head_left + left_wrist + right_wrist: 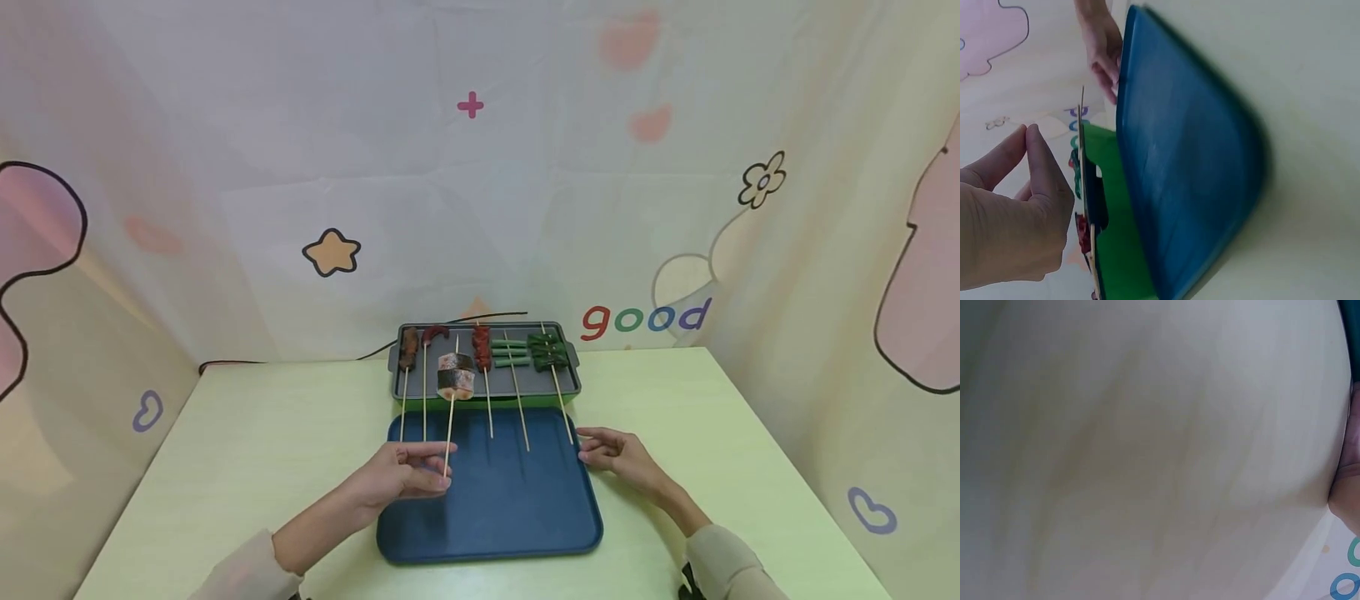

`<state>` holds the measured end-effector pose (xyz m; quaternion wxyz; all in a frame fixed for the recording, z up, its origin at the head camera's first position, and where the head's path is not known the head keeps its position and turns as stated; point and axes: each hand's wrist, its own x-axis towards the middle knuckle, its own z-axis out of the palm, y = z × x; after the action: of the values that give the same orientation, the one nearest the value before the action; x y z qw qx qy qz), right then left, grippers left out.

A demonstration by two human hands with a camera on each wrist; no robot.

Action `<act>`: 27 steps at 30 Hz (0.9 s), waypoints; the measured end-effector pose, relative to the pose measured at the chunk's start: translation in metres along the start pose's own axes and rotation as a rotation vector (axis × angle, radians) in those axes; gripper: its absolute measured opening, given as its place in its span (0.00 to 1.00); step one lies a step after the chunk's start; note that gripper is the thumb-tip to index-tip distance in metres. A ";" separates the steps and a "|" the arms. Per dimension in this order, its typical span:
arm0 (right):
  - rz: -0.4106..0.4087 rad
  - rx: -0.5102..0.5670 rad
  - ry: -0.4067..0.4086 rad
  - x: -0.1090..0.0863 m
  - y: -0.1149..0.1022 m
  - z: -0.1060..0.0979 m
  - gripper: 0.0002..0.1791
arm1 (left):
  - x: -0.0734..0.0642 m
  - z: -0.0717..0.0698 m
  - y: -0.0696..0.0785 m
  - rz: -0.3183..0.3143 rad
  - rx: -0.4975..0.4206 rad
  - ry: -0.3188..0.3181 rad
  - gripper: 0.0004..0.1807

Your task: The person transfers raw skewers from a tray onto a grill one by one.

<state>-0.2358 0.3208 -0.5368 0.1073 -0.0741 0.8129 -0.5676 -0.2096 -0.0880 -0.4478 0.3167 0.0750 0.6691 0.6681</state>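
A skewer [456, 380] of pale, speckled pieces with dark bands is held upright in my left hand [405, 479], its bare stick pinched between thumb and fingers above the blue tray [517, 508]. In the left wrist view the left hand [1022, 212] shows thumb and fingertip meeting; the skewer is not visible there. My right hand [618, 457] is at the tray's upper right edge, fingers loosely bent against the rim. The right wrist view catches only part of that hand [1349, 481] at its right border.
Behind the tray stands a green grill [486, 402] with a grey top. Across it lie a brown skewer [408, 350], a curled red one [435, 334], a red chunk one [482, 348], green stalks [511, 353] and a leafy green one [547, 352], sticks jutting over the tray. A black cord [232, 362] runs behind.
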 end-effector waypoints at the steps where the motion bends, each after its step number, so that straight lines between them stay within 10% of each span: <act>1: -0.011 -0.002 -0.006 0.000 0.000 0.000 0.29 | 0.005 -0.002 0.004 -0.006 0.002 0.004 0.33; 14: -0.043 0.017 -0.021 -0.001 -0.003 0.002 0.28 | 0.050 -0.018 0.024 -0.060 -0.078 0.059 0.30; 27: -0.004 0.027 -0.029 -0.002 -0.006 -0.001 0.28 | 0.058 -0.015 0.021 0.072 0.135 0.102 0.29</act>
<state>-0.2338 0.3203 -0.5310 0.1191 -0.0828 0.8032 -0.5778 -0.2701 -0.0683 -0.4483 0.2522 0.0860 0.7248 0.6353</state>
